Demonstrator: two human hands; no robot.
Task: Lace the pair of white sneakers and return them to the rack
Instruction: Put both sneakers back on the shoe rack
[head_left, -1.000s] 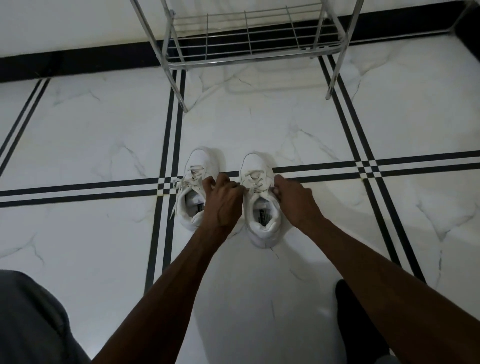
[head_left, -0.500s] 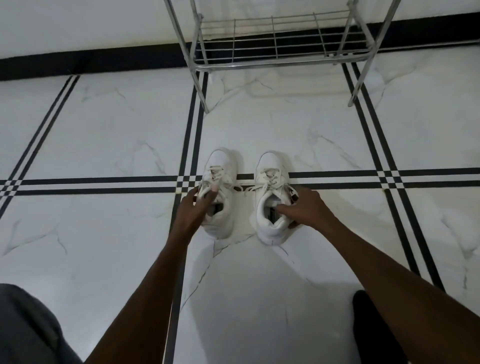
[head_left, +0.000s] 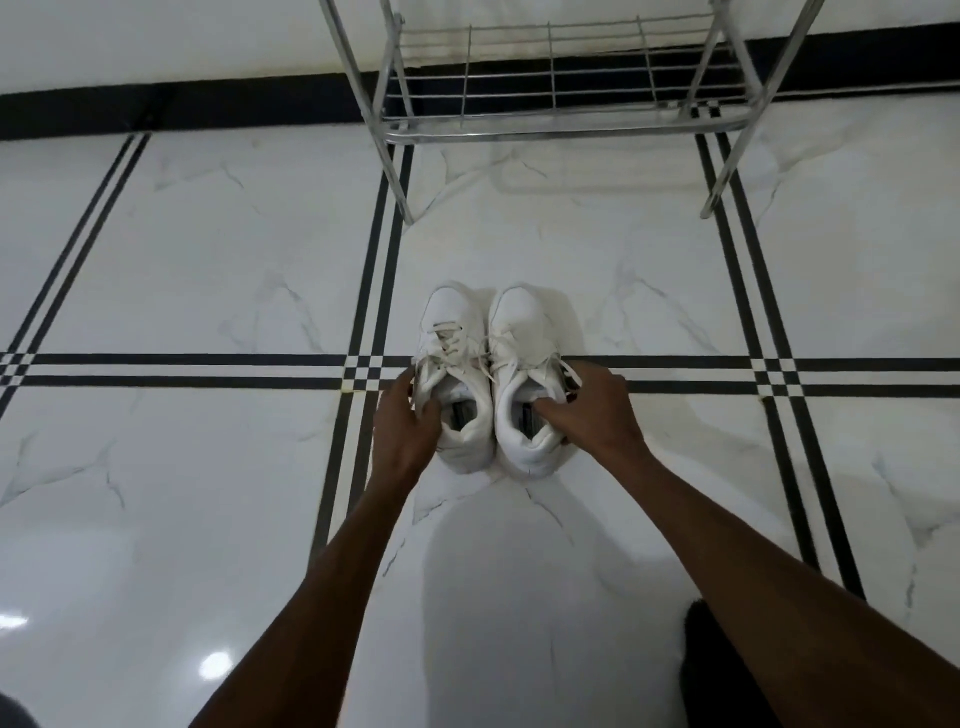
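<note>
Left hand (head_left: 408, 426) grips left sneaker (head_left: 457, 379), right hand (head_left: 597, 410) grips right sneaker (head_left: 524, 374); pair now pushed together, touching.

You see the scene in dim, cool, even light. Small glare spots sit on the glossy floor (head_left: 156, 291) at lower left, and a soft grey shadow pools between your forearms. Wide-angle distortion bows the floor's black lines near the edges; focus is slightly soft throughout.

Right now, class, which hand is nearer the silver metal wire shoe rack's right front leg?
Right. The right hand lies below and left of that leg of the silver metal wire shoe rack; the left hand lies farther left.
</note>
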